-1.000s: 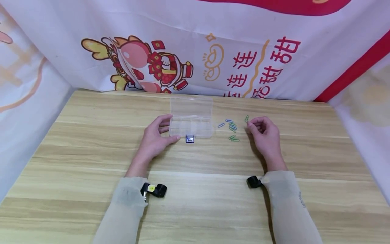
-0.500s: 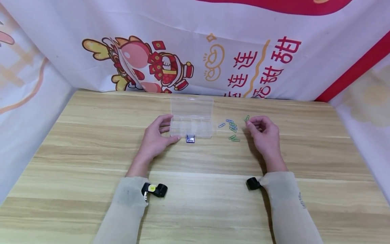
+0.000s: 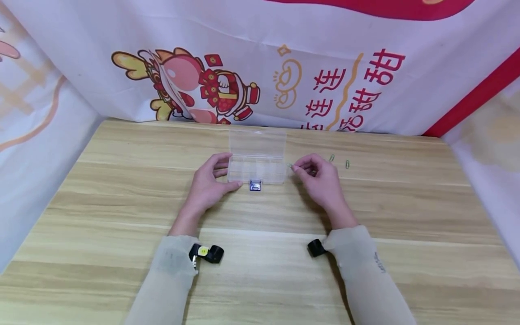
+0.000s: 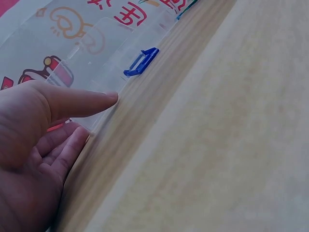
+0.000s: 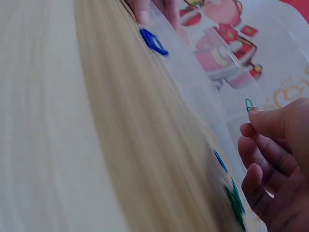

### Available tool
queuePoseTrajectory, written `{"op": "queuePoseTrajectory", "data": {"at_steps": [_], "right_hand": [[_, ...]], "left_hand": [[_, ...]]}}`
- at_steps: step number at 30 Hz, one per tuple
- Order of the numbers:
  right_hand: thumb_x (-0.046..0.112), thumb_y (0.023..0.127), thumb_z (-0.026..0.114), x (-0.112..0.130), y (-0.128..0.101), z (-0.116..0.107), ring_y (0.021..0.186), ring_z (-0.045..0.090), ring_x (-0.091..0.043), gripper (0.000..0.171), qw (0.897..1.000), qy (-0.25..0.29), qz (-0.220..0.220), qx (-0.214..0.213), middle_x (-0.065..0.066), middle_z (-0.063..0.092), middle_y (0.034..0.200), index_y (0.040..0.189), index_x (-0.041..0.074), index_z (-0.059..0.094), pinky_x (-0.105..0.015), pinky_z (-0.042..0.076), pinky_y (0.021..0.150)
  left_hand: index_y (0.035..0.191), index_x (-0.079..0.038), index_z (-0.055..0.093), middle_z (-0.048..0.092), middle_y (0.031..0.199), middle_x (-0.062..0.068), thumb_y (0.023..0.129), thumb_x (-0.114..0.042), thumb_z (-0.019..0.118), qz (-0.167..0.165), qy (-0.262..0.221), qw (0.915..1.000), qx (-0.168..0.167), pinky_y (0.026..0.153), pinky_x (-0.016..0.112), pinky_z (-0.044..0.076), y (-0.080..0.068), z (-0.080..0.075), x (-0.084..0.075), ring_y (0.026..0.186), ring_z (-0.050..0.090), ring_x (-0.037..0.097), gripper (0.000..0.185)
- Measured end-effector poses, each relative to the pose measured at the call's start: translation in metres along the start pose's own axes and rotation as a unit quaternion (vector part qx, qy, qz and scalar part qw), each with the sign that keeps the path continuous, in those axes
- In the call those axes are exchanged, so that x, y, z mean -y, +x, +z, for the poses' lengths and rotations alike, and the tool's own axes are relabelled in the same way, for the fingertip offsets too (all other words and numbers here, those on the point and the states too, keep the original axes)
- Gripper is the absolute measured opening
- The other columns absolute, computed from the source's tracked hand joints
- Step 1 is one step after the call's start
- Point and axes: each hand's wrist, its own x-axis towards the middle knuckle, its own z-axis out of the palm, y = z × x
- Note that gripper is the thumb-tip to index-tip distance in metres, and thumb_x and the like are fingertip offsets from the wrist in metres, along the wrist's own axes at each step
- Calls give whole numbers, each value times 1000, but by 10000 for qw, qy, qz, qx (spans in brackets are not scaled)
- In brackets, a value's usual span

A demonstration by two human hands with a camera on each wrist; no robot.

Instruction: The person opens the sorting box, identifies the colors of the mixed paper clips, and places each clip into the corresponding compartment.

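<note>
A clear plastic compartment box [image 3: 260, 170] lies open mid-table, its lid [image 3: 257, 142] tilted back and a blue latch [image 3: 254, 185] at its front. My left hand [image 3: 222, 171] rests at the box's left end, its straight thumb [image 4: 82, 101] touching the front wall. My right hand [image 3: 295, 168] is by the box's right end. It pinches a green paper clip [image 5: 248, 103] between thumb and fingertip. Below this hand lie loose blue and green clips [image 5: 231, 193]. In the head view the hand covers them.
Two more paper clips [image 3: 331, 158] [image 3: 347, 164] lie on the wooden table [image 3: 260, 271] right of my right hand. A printed cloth backdrop [image 3: 260, 67] closes off the back and both sides. Small black cameras [image 3: 209, 253] sit on both wrists.
My right hand has moved left from the scattered clips to the box's right end, carrying one clip. My left hand has stayed at the box.
</note>
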Motion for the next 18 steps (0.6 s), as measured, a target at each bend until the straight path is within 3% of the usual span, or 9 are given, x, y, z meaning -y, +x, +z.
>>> {"op": "queuePoseTrajectory", "data": {"at_steps": [4, 9, 18], "right_hand": [[20, 103, 74, 7, 0, 12, 95, 64, -23, 12, 9995, -81, 97, 303, -8, 72, 104, 110, 11, 73, -34, 56, 86], [20, 103, 73, 9, -1, 18, 94, 63, -22, 11, 9991, -224, 180, 300, -7, 72, 102, 109, 12, 73, -33, 55, 85], [21, 103, 74, 10, -1, 21, 96, 62, -23, 12, 9990, -265, 254, 259, -7, 71, 104, 111, 12, 73, -34, 55, 87]], "left_hand": [[156, -20, 53, 60, 149, 12, 85, -6, 91, -43, -36, 10000, -32, 119, 45, 55, -1, 1, -1, 137, 63, 32, 82], [156, -22, 54, 61, 149, 10, 84, -7, 92, -172, -114, 9998, 3, 118, 44, 55, -1, 1, -2, 138, 63, 30, 83], [155, -21, 54, 57, 156, 10, 86, -4, 89, -356, -596, 9958, 602, 120, 44, 54, 3, -17, 1, 141, 60, 30, 80]]}}
